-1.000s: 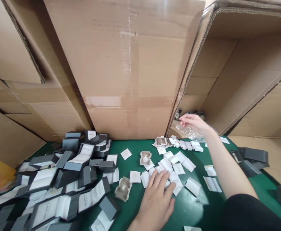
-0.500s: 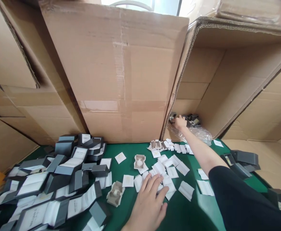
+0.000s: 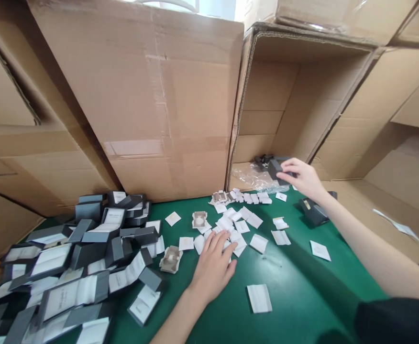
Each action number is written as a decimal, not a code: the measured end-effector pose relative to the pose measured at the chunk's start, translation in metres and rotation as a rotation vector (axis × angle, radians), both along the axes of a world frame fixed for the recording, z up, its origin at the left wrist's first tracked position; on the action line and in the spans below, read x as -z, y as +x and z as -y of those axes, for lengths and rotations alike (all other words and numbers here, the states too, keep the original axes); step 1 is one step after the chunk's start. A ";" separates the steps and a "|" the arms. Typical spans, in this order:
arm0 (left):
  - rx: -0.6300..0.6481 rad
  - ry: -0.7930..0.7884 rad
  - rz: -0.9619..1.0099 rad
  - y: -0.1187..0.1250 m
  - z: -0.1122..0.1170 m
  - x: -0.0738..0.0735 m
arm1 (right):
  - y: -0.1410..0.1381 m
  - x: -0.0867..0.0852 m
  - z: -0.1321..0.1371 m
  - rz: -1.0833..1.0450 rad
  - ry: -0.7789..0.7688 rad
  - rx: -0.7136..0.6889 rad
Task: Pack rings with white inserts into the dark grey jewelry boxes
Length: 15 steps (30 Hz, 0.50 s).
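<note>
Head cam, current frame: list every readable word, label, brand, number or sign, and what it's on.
Nothing legible.
White panel in an open gray box, front left: print, too blurred to read.
Neighboring panel, to its right: print, too small to read.
White square card, beyond the left hand: faint mark, unreadable.
Dark box in the right hand: no text visible.

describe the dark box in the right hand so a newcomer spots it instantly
Find the tall open carton just right of centre. At its mouth, the right hand holds a dark box. Unlike the dark boxes piled at left on the green table, this one is held.
</note>
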<state>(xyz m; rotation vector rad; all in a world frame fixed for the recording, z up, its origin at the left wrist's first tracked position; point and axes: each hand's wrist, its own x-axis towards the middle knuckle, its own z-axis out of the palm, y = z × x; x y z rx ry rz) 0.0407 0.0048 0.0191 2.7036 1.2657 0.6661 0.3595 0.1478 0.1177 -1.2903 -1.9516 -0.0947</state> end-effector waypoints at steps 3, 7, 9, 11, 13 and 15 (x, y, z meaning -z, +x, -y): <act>0.025 0.038 0.000 -0.002 0.000 0.000 | 0.011 0.004 0.081 0.186 -0.098 -0.122; 0.028 0.081 0.015 -0.005 0.000 0.005 | 0.033 0.036 0.149 0.332 -0.174 -0.154; 0.026 0.086 0.030 -0.005 -0.001 0.008 | 0.047 0.055 0.161 0.375 -0.157 -0.127; 0.038 0.079 0.048 -0.005 -0.002 0.012 | 0.058 0.072 0.162 0.395 -0.104 -0.065; 0.051 0.064 0.061 -0.005 -0.002 0.014 | 0.065 0.086 0.155 0.413 -0.048 -0.020; 0.064 0.068 0.068 -0.004 -0.002 0.015 | 0.067 0.096 0.145 0.394 -0.007 0.011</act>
